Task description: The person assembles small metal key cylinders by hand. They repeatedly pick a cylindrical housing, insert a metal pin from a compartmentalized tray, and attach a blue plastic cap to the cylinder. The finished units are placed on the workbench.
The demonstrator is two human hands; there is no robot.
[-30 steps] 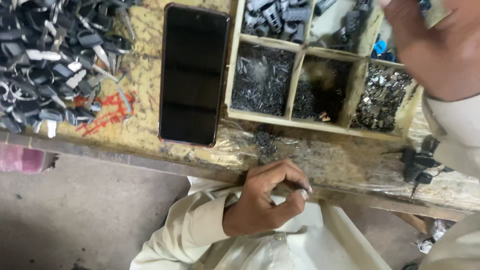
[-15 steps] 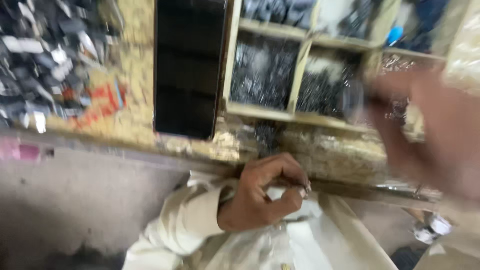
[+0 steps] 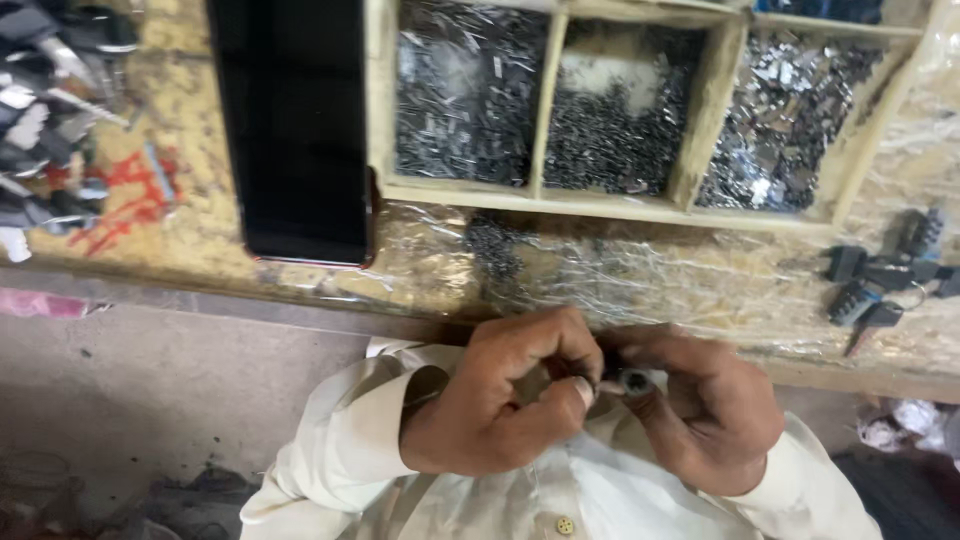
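**Q:** Fingers first: what are they doing?

**A:** Fingers [image 3: 560, 345] of both hands curled in and meeting, tips pressed together around a small dark part [image 3: 622, 381] with a bit of metal showing. Left hand [image 3: 505, 400] pinches it from one side, thumb against forefinger. Right hand [image 3: 705, 405] grips it from the other. Part sits between the two hands, low, just in front of the cream shirt [image 3: 600, 490], below the bench edge. Too small to tell what it is.

**Q:** Surface beyond the hands?

**A:** Rough, worn bench [image 3: 200, 230], yellowish. Crinkled clear plastic film [image 3: 640, 270] covers the near right stretch, with a dark smear of small bits on it. Black phone [image 3: 295, 130] lies flat, screen dark, just left of a wooden tray [image 3: 545, 195].

**Q:** Tray contents?

**A:** Three compartments in view: small dark metal pieces in the left and middle, brighter silvery pieces in the right.

**Q:** Edges?

**A:** Black keys [image 3: 880, 280] at far right on the film. Heap of grey and black parts [image 3: 50, 120] at far left, red marks on the wood beside it.

**Q:** Room?

**A:** Grey concrete floor [image 3: 150, 400] lower left, dusty, debris at the bottom.
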